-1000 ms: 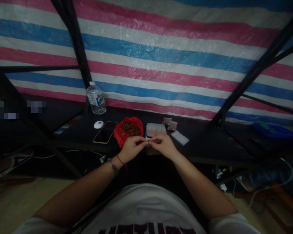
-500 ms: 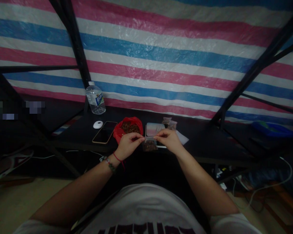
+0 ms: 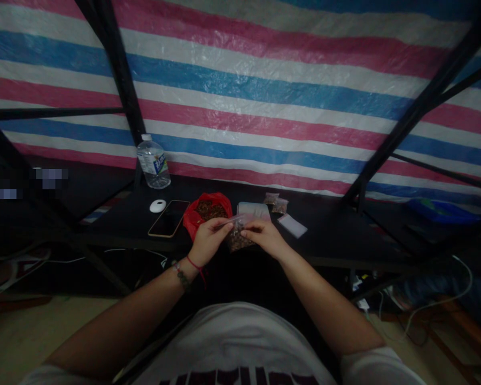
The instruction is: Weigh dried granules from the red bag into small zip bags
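Note:
Between my hands hangs a small clear zip bag [image 3: 240,240] with brown bits in its lower part. My left hand [image 3: 209,239] pinches its upper left edge, and my right hand [image 3: 265,236] grips it on the right with fingers bent. Just behind my left hand a red plastic bag [image 3: 189,218] lies spread around a heap of brown pieces [image 3: 211,209]. A flat pale device [image 3: 251,208], perhaps a small scale, is partly hidden behind my right hand. Beyond it lie two filled little bags [image 3: 279,206]. A stack of flat clear bags [image 3: 292,225] rests to the right.
On the black desk [image 3: 336,235] left of the red bag are a phone [image 3: 169,218], a white mouse [image 3: 157,206] and a clear plastic bottle [image 3: 154,163]. Black metal posts [image 3: 122,80] slope up at both sides. A striped tarp [image 3: 256,101] hangs behind; a blue item [image 3: 441,211] lies far right.
The zip bag has turned and tilted, with its top edge now slanting up to the right. My right hand has shifted left and lower on the bag, uncovering the flat bags.

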`<state>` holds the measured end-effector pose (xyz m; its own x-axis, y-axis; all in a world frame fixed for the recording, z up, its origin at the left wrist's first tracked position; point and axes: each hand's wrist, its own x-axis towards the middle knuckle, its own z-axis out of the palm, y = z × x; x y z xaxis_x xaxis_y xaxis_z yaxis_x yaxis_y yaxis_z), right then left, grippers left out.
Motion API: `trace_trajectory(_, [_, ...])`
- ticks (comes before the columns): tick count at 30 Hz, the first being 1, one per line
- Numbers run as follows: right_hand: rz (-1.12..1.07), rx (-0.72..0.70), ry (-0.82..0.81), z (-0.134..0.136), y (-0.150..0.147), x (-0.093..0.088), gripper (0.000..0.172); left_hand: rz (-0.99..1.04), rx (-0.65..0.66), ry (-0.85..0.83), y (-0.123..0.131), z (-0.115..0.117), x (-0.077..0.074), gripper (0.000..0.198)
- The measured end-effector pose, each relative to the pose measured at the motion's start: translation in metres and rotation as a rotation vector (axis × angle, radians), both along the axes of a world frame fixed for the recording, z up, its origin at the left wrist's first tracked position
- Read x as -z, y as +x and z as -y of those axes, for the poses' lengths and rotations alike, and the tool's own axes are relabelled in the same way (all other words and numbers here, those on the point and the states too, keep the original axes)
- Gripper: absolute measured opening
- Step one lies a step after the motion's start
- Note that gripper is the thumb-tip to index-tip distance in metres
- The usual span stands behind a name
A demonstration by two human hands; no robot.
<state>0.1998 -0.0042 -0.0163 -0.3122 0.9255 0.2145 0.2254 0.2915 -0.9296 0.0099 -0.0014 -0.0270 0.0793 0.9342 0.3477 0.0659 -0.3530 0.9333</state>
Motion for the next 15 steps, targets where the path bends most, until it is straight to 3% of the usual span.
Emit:
trace_trajectory(10, [0.072, 0.291, 0.182, -0.0006, -0.0025, 0.0051, 0.029, 0.24, 0.096, -0.221, 0.0054, 0.0005, 0.0066, 0.032])
trace_trajectory(15, [0.074, 0.069, -0.056, 0.0015, -0.0025, -0.0007, 0.032, 0.248, 0.129, -0.211, 0.0039, -0.0023, 0.0055, 0.032])
